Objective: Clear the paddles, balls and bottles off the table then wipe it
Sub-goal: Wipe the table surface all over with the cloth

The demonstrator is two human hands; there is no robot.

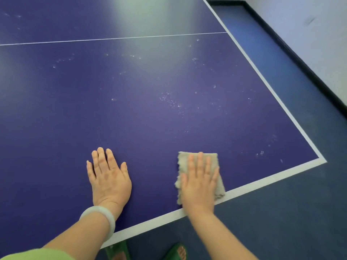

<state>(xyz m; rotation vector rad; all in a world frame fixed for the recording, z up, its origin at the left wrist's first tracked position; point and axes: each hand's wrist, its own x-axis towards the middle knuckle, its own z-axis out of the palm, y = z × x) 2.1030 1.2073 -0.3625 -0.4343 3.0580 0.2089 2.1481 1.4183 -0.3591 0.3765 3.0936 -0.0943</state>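
Observation:
The blue ping-pong table (131, 113) fills most of the view, with white edge lines and a thin white centre line. White smudges and specks dot its surface around the middle and right. My right hand (199, 182) presses flat, fingers straight, on a folded beige cloth (212, 158) near the table's near right corner. My left hand (108, 175) rests flat on the bare tabletop, fingers spread, a pale bangle on its wrist. No paddles, balls or bottles are in view.
Dark blue floor (281, 212) runs along the table's near and right edges. A white wall (309, 34) with a black skirting stands to the right. My feet in green slippers (174, 252) show below the near edge.

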